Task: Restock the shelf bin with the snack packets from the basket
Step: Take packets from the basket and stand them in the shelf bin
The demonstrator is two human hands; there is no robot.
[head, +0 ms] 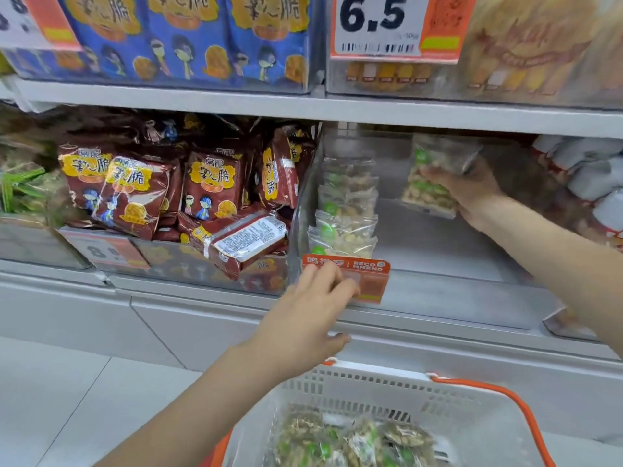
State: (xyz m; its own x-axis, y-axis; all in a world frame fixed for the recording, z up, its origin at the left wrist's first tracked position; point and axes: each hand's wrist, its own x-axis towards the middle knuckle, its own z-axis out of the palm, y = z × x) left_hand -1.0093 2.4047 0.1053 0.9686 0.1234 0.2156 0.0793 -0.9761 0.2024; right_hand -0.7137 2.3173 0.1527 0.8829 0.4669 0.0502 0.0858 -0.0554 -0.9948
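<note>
Head view: a clear-walled shelf bin (303, 210) on the middle shelf (337, 111) holds a single row of transparent snack packets (344, 227) with green labels, stood upright one behind another against its left wall; the remainder of the bin floor is bare. The right hand (472, 193), reaching deep into the bin, is clamped on one further packet (435, 176), gripping it from its right edge and holding it upright above the floor of the bin, well apart from the row. The left hand (313, 318) rests with fingers apart and nearly straight on the front lip of the bin, its fingertips touching an orange tag (367, 274) fixed there. Below, a white basket (371, 382) with an orange handle (499, 396) holds more packets (354, 439) of the same kind, lying in a loose heap and cut off by the lower edge. The neighbouring bin to the left is heaped with maroon snack bags (209, 183); the upper shelf carries blue bags (188, 38) and a price card (377, 25) reading 6.5. The goods at the far right are blurred and partly hidden behind the right forearm.
</note>
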